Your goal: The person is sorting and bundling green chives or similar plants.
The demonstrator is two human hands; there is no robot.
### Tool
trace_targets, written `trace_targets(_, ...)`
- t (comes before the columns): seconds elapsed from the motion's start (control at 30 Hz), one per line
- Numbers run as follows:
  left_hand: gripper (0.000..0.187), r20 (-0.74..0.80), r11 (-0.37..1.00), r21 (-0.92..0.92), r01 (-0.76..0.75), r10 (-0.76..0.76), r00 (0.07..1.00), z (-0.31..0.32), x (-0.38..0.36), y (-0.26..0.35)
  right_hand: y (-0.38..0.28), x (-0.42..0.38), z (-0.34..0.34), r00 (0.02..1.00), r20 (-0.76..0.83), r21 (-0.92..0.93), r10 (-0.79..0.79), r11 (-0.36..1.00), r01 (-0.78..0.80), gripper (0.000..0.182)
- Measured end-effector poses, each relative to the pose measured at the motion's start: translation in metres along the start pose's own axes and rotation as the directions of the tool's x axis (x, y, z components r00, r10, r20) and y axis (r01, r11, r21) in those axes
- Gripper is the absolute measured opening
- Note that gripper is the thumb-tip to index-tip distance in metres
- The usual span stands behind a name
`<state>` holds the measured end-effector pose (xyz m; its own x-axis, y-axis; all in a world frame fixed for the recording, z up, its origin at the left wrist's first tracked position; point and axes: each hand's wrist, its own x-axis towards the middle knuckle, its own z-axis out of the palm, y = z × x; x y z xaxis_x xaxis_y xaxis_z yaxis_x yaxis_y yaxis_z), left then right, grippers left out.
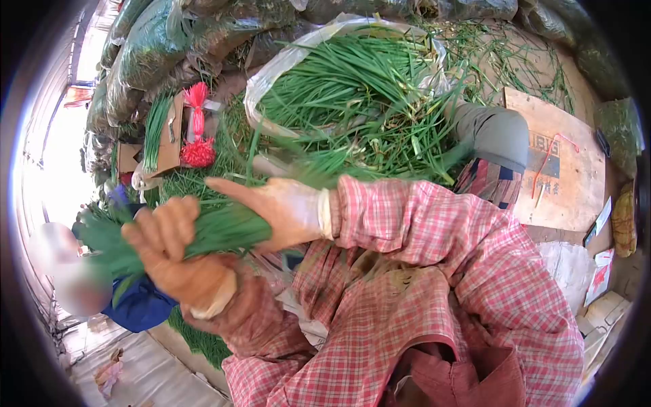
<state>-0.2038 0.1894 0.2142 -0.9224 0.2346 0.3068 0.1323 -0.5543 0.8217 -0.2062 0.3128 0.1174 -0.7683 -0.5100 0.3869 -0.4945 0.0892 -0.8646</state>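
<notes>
- Plastic-wrapped sacks (pixel 152 54): stacked, upper left, more along top edge.
- Wooden board (pixel 576 173): right side, dark printed lettering.
- Small black object (pixel 603 143): at board's right edge, too small to identify.
- Blue garment (pixel 141 305): on another person, left.
- Crumpled scrap (pixel 110 374): lower left, on pale sheeting (pixel 152 373).

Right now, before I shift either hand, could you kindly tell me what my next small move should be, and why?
I would probably gather in the stray blades with the left hand, as they poke out below the green bunch, while the right hand meets its other end.
</notes>
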Motion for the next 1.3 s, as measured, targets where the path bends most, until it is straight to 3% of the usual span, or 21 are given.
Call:
trace_targets(0.03, 0.034, -0.023, 0.999, 0.044, -0.006, 0.007, 1.0, -0.008, -0.007, 0.009, 0.016, -0.008, 0.022, 0.993, -0.1, -0.027, -0.063, 0.998, 0.061, 0.093)
trace_targets(0.07, 0.036, -0.05, 0.996, 0.088, -0.014, 0.018, 0.999, -0.014, -0.015, 0.016, 0.018, -0.011, 0.028, 0.999, -0.032, -0.042, -0.002, 0.999, 0.0, 0.09)
trace_targets(0.1, 0.037, -0.258, 0.99, 0.132, -0.053, 0.086, 0.962, -0.014, -0.022, 0.02, 0.021, -0.016, 0.033, 0.997, 0.039, -0.065, 0.059, 0.996, -0.057, 0.088)
trace_targets(0.17, 0.039, -0.614, 0.968, 0.236, -0.089, 0.219, 0.758, -0.014, -0.036, 0.027, 0.043, -0.033, 0.047, 0.994, 0.046, -0.141, 0.101, 0.986, -0.093, 0.086)
trace_targets(0.2, 0.039, -0.178, 0.994, -0.023, -0.107, 0.101, 0.979, -0.045, -0.048, 0.041, 0.056, -0.04, 0.049, 0.992, 0.055, -0.191, 0.116, 0.976, -0.104, 0.085)
trace_targets(0.23, 0.039, -0.264, 0.99, 0.009, -0.142, 0.139, 0.955, -0.05, -0.06, 0.043, 0.065, -0.043, 0.051, 0.933, 0.217, -0.327, 0.288, 0.922, -0.208, 0.085)
trace_targets(0.3, 0.039, -0.369, 0.983, 0.083, -0.162, 0.182, 0.912, -0.049, -0.064, 0.049, 0.075, -0.046, 0.05, 0.923, 0.217, -0.47, 0.318, 0.863, -0.187, 0.087)
trace_targets(0.4, 0.039, -0.302, 0.983, -0.013, -0.185, 0.172, 0.938, -0.05, -0.064, 0.055, 0.107, -0.062, 0.054, 0.894, 0.199, -0.598, 0.402, 0.772, -0.214, 0.078)
trace_targets(0.53, 0.038, -0.26, 0.988, 0.04, -0.149, 0.154, 0.953, -0.048, -0.062, 0.057, 0.129, -0.072, 0.053, 0.88, 0.206, -0.356, 0.429, 0.87, -0.341, 0.052)
trace_targets(0.7, 0.038, -0.2, 0.991, -0.037, -0.13, 0.12, 0.972, -0.054, -0.055, 0.074, 0.152, -0.091, 0.043, 0.896, 0.301, -0.122, 0.327, 0.945, -0.304, 0.054)
trace_targets(0.77, 0.038, -0.162, 0.988, -0.07, -0.139, 0.126, 0.979, -0.05, -0.047, 0.079, 0.145, -0.094, 0.031, 0.906, 0.285, 0.083, 0.314, 0.933, -0.35, 0.056)
trace_targets(0.9, 0.037, -0.135, 0.969, -0.212, -0.129, 0.102, 0.986, -0.064, -0.014, 0.111, 0.11, -0.085, 0.006, 0.791, 0.518, 0.337, 0.324, 0.773, -0.537, 0.06)
trace_targets(0.93, 0.029, 0.001, 0.946, 0.268, -0.183, 0.19, 0.982, -0.068, -0.003, 0.121, 0.099, -0.081, 0.0, 0.765, 0.565, 0.379, 0.309, 0.726, -0.573, 0.062)
trace_targets(0.97, 0.021, 0.16, 0.69, 0.675, -0.26, 0.207, 0.965, -0.071, 0.009, 0.133, 0.085, -0.076, -0.009, 0.774, 0.572, 0.411, 0.27, 0.723, -0.556, 0.062)
trace_targets(1.0, 0.013, 0.306, 0.265, 0.904, -0.336, 0.147, 0.94, -0.074, 0.022, 0.145, 0.07, -0.07, -0.018, 0.784, 0.578, 0.441, 0.229, 0.72, -0.536, 0.063)
trace_targets(1.03, 0.006, 0.4, -0.223, 0.896, -0.385, 0.023, 0.916, -0.078, 0.036, 0.158, 0.061, -0.068, -0.022, 0.792, 0.582, 0.472, 0.186, 0.715, -0.515, 0.064)
trace_targets(1.07, 0.008, 0.416, -0.649, 0.651, -0.394, -0.129, 0.9, -0.083, 0.049, 0.171, 0.062, -0.069, -0.019, 0.809, 0.579, 0.491, 0.102, 0.748, -0.446, 0.071)
trace_targets(1.1, 0.015, 0.353, -0.904, 0.231, -0.361, -0.267, 0.896, -0.09, 0.063, 0.184, 0.053, -0.066, -0.021, 0.815, 0.576, 0.564, 0.068, 0.688, -0.456, 0.068)
trace_targets(1.17, 0.011, 0.418, -0.904, 0.163, -0.396, -0.3, 0.857, -0.122, 0.094, 0.206, 0.03, -0.06, -0.028, 0.834, 0.532, 0.634, 0.146, 0.584, -0.507, 0.049)
trace_targets(1.23, 0.014, 0.377, -0.939, 0.22, -0.266, -0.17, 0.911, -0.186, 0.121, 0.236, 0.007, -0.057, -0.052, 0.756, 0.521, 0.398, 0.396, 0.671, -0.626, 0.038)
trace_targets(1.3, 0.018, 0.267, -0.958, 0.212, -0.193, -0.134, 0.954, -0.174, 0.127, 0.233, -0.006, -0.065, -0.072, 0.889, 0.35, 0.362, 0.296, 0.833, -0.42, 0.039)
